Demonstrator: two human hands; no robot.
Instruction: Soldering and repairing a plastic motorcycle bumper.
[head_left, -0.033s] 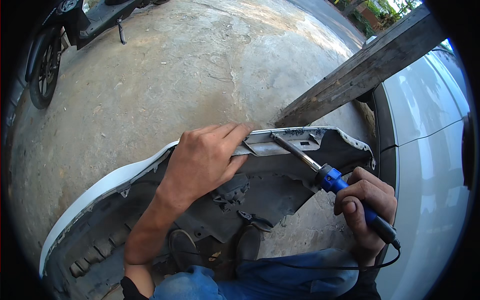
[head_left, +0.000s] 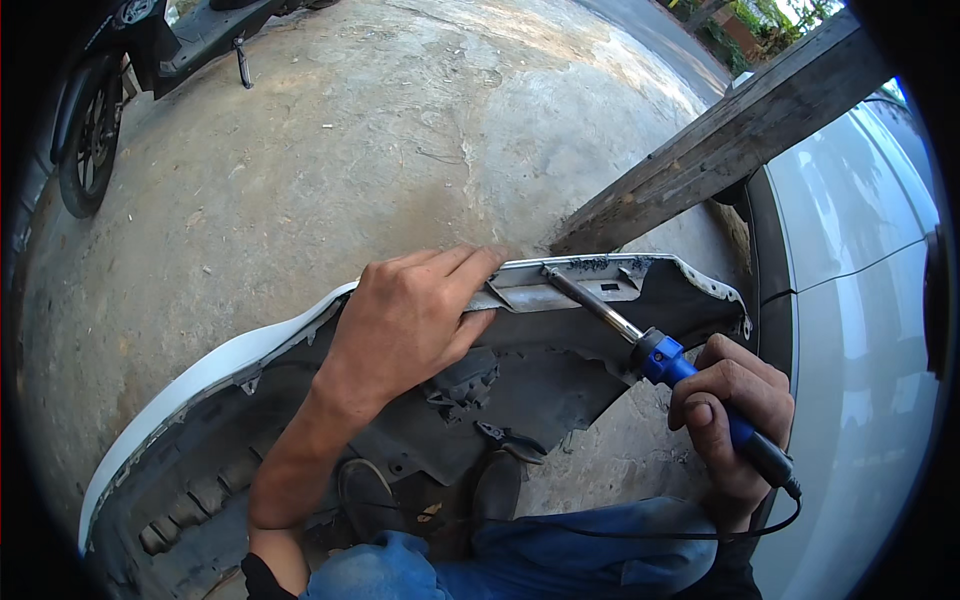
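Observation:
A car bumper, white outside and dark on its inner side, lies across in front of me with its hollow side toward me. My left hand grips its upper edge, fingers over the rim and thumb on the inner side. In my right hand is a soldering iron with a blue handle, a metal barrel and a black cord. Its tip touches the bumper's edge strip, right of my left hand. Rough dark marks show on that strip just beyond the tip.
Pliers lie by my shoes. A wooden post slants up beyond the bumper's right end. Close on the right stands a light-coloured car. A motorbike is parked at the far left on the concrete floor. The iron's cord crosses my leg.

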